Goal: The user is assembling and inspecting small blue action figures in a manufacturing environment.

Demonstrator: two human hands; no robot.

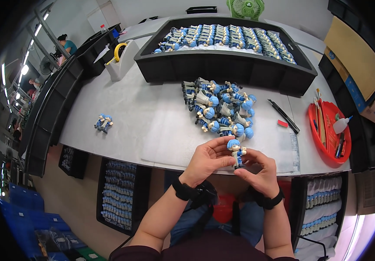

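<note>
Between my two hands, just above the table's front edge, a small blue-haired figurine stands upright. My left hand pinches it from the left, thumb across its lower body. On its other side, the fingers and thumb of my right hand curl around the legs and base. Beyond my hands lies a loose heap of similar figurines, in blue, white and grey, several on their sides. Off to the left, apart from the heap, two figurines lie close together on the table.
A black crate of figurines in rows spans the back. At right sit a red tray of brushes and a bottle, black pens and a red block. A tape dispenser stands back left. Filled crates flank my legs below.
</note>
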